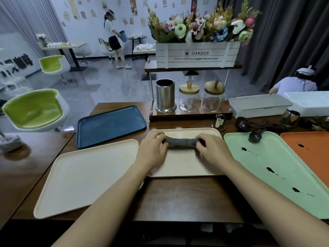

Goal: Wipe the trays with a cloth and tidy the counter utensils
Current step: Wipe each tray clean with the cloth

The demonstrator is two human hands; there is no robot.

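Dark wood makes up the tabletop (178,196), with five trays spread across it and a café floor with green chairs beyond. Both hands are over the centre cream tray (179,166). The left hand (151,150) and the right hand (213,150) each have their fingers curled round one end of a dark grey cloth (181,142). The cloth is bunched into a roll and lies on, or just above, the far part of that tray.

The wiping looks to be in its early or middle part. The centre tray, the near-left cream tray (85,175) and the blue tray (110,125) at far left show no obvious marks, though I cannot tell whether they have been wiped. The green tray (267,166) on the right has several dark spots (269,169), and the orange tray (309,148) beyond it has a few, so those two are plainly left to do.

Tidying appears not yet started. One dark spoon (255,136) rests on the green tray's far edge, and more spoons (243,123) lie loose on the tabletop behind it. The steel holder (165,95) on the far stand looks empty.
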